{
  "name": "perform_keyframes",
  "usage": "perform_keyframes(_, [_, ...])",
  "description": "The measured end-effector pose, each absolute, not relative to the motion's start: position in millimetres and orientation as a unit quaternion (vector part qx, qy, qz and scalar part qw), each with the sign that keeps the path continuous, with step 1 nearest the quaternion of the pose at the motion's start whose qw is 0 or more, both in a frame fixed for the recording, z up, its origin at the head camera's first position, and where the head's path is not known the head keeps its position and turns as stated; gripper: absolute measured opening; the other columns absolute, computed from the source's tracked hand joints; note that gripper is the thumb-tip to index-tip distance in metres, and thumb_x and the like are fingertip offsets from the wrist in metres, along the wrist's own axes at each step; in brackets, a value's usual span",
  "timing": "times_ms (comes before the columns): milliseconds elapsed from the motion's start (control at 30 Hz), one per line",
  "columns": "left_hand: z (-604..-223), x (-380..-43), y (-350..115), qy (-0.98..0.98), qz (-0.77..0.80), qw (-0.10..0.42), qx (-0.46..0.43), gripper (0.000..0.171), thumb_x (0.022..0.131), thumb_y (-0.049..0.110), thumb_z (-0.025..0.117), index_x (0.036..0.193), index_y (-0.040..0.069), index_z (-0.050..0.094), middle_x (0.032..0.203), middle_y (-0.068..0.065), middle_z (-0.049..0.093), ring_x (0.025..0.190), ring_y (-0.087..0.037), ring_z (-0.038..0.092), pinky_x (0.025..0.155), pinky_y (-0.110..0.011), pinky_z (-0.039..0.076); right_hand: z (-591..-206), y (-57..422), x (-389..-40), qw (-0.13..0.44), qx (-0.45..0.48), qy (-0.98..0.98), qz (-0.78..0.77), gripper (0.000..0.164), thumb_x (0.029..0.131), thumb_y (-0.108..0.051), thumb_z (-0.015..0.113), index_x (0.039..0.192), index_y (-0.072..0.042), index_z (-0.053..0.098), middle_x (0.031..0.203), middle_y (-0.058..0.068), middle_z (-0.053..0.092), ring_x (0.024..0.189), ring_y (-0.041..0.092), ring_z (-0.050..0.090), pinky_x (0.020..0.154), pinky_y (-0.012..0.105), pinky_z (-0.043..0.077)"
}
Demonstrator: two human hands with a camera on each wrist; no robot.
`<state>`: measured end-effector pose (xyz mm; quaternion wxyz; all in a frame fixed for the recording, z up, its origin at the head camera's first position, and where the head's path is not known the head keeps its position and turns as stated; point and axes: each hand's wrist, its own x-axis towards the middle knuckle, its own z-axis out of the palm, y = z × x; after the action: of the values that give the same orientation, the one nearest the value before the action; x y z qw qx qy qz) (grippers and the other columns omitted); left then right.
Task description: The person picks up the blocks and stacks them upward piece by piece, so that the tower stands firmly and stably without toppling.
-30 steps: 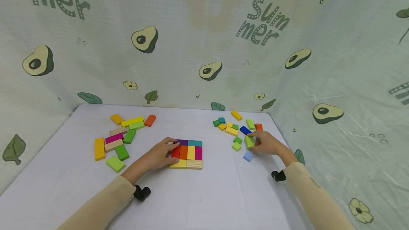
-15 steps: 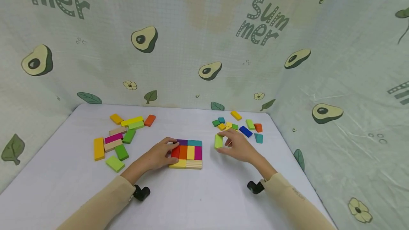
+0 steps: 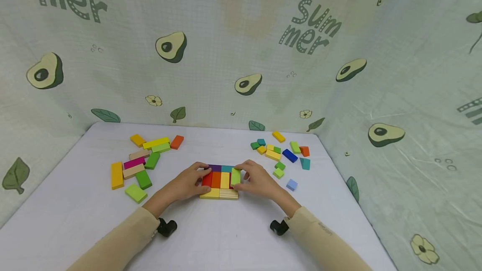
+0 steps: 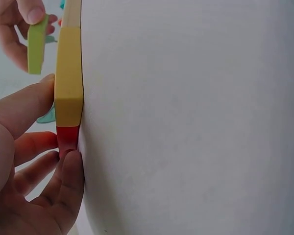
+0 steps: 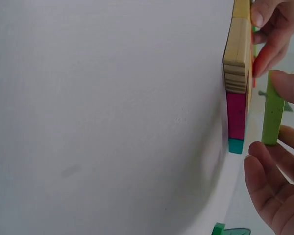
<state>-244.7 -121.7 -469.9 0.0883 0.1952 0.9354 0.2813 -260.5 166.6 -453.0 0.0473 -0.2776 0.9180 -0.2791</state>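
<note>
A flat square of coloured wooden blocks (image 3: 225, 180) lies mid-table, with purple, teal, red, orange, yellow, magenta and striped plain-wood pieces. My left hand (image 3: 187, 182) grips its left side, fingers curved along the edge. In the left wrist view the thumb touches a yellow block (image 4: 69, 76) and fingertips meet a red block (image 4: 68, 139). Between thumb and fingers, my right hand (image 3: 260, 180) pinches a light green block (image 3: 235, 177) above the square's right side. The right wrist view shows that light green block (image 5: 273, 110) apart from the magenta block (image 5: 236, 115).
Several loose blocks, including a long orange block (image 3: 117, 175) and a lime block (image 3: 136, 193), lie to the left. Smaller blocks are scattered at right, among them a dark blue block (image 3: 289, 155) and a light blue block (image 3: 291, 185). A printed curtain (image 3: 211, 78) hangs behind.
My right hand has taken the light green block from the right-hand scatter and carried it left, over the square's right side. The left hand has stayed at the square's left edge.
</note>
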Motion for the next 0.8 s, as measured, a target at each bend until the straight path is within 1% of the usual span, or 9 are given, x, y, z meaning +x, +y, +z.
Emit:
perform_keyframes(200, [-470.2, -244.9, -122.8, 0.936, 0.28, 0.09, 0.196, 0.07, 0.096, 0.035, 0.081, 0.156, 0.009, 0.054, 0.162, -0.012, 0.044, 0.131, -0.031, 0.053, 0.113, -0.054, 0.05, -457.2, 156.0, -262.7, 0.049, -0.283, 0.92, -0.268, 0.06, 0.093, -0.039, 0.084, 0.144, -0.013, 0.066, 0.128, 0.003, 0.065, 0.098, 0.019, 0.063, 0.081, 0.023, 0.055])
perform_keyframes(367, [-468.8, -244.3, -121.8, 0.935, 0.283, 0.093, 0.194, 0.07, 0.096, 0.034, 0.081, 0.156, 0.009, 0.054, 0.162, -0.013, 0.043, 0.134, -0.033, 0.053, 0.113, -0.055, 0.05, -459.0, 152.6, -263.3, 0.057, -0.281, 0.923, -0.258, 0.061, 0.092, -0.04, 0.084, 0.145, -0.014, 0.065, 0.127, 0.003, 0.064, 0.1, 0.018, 0.06, 0.083, 0.025, 0.056])
perform_keyframes(567, [-470.1, -244.8, -121.0, 0.935, 0.282, 0.093, 0.193, 0.07, 0.096, 0.035, 0.081, 0.156, 0.009, 0.054, 0.163, -0.012, 0.043, 0.135, -0.033, 0.053, 0.113, -0.056, 0.049, -460.6, 154.3, -263.0, 0.066, -0.287, 0.921, -0.257, 0.064, 0.094, -0.04, 0.082, 0.148, -0.012, 0.063, 0.132, 0.005, 0.063, 0.104, 0.02, 0.061, 0.087, 0.026, 0.057])
perform_keyframes(667, [-470.9, -245.5, -121.3, 0.935, 0.283, 0.092, 0.194, 0.07, 0.096, 0.035, 0.081, 0.156, 0.009, 0.054, 0.163, -0.012, 0.043, 0.135, -0.033, 0.053, 0.113, -0.056, 0.049, -459.6, 156.3, -262.6, 0.067, -0.289, 0.917, -0.268, 0.062, 0.096, -0.038, 0.081, 0.148, -0.011, 0.063, 0.134, 0.006, 0.062, 0.104, 0.021, 0.062, 0.088, 0.027, 0.057])
perform_keyframes(800, [-470.9, -245.9, -122.3, 0.934, 0.284, 0.092, 0.195, 0.071, 0.096, 0.035, 0.081, 0.156, 0.009, 0.054, 0.163, -0.012, 0.043, 0.134, -0.033, 0.053, 0.113, -0.055, 0.049, -459.1, 157.5, -263.4, 0.066, -0.296, 0.913, -0.274, 0.058, 0.097, -0.036, 0.08, 0.146, -0.01, 0.064, 0.134, 0.006, 0.062, 0.101, 0.02, 0.062, 0.087, 0.027, 0.057])
